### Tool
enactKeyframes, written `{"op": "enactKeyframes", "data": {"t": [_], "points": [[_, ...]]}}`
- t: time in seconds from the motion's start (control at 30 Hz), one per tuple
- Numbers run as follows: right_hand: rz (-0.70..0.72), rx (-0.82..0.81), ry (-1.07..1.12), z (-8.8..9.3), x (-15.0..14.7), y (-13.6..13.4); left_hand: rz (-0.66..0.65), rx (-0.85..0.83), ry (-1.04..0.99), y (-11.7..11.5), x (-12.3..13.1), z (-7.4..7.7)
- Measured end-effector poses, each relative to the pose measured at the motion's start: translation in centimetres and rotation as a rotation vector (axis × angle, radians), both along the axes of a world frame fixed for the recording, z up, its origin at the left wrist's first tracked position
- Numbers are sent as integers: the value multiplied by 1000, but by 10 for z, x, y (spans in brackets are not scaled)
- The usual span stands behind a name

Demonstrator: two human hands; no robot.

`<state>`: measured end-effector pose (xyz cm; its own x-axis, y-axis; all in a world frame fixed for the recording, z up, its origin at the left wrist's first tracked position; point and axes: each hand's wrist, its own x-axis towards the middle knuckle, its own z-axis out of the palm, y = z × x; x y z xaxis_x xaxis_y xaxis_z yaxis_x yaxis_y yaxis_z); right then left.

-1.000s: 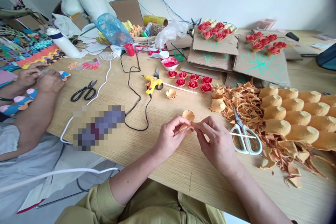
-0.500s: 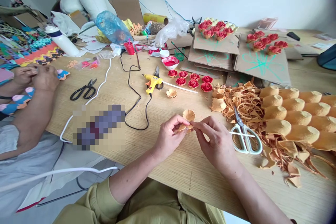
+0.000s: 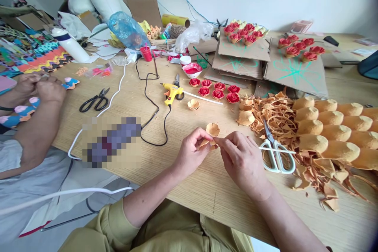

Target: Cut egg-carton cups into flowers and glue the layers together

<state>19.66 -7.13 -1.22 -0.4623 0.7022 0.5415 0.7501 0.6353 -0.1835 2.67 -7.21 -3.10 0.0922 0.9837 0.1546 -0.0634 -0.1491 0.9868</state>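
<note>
My left hand [image 3: 193, 147] is closed, its thumb and fingers pinching a tan petal-cut cup [image 3: 209, 143] of moulded egg-carton pulp. My right hand [image 3: 243, 161] is closed beside it, with its fingertips at the edge of the same cup. A thin white stick [image 3: 277, 150] sticks out behind my right hand, over white-handled scissors [image 3: 276, 157]; its other end is hidden by the fingers. Just beyond my fingertips another tan petal cup [image 3: 212, 129] sits on the table, and a further flower-shaped cup [image 3: 193, 104] lies farther back.
A yellow glue gun [image 3: 171, 93] rests on dark scissors, its cord looping leftward. Several red paper roses [image 3: 217, 94] stand near a bowl of red paint [image 3: 192, 71]. Tan carton cones [image 3: 338, 145] and scraps [image 3: 273, 114] lie right. At left, a co-worker's hands [image 3: 44, 86] are busy.
The white stick now reaches farther right from behind my right hand, which has turned slightly. My left hand keeps its pinch on the cup.
</note>
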Motion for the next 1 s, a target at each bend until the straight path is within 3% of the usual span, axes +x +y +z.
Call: {"op": "enactKeyframes", "data": {"t": [0.17,0.27,0.47,0.63,1.0], "points": [[-17,-54,28,-1,2,1,34,82,262,0,-1,4],[-34,-91,94,2,4,1,33,88,319,-1,-2,6],[-41,-223,238,8,3,-3,65,6,217,1,0,6],[-100,-312,222,4,1,-4,20,23,137,0,4,3],[-128,-200,94,5,-3,-6,-43,31,165,-2,5,-1]]}}
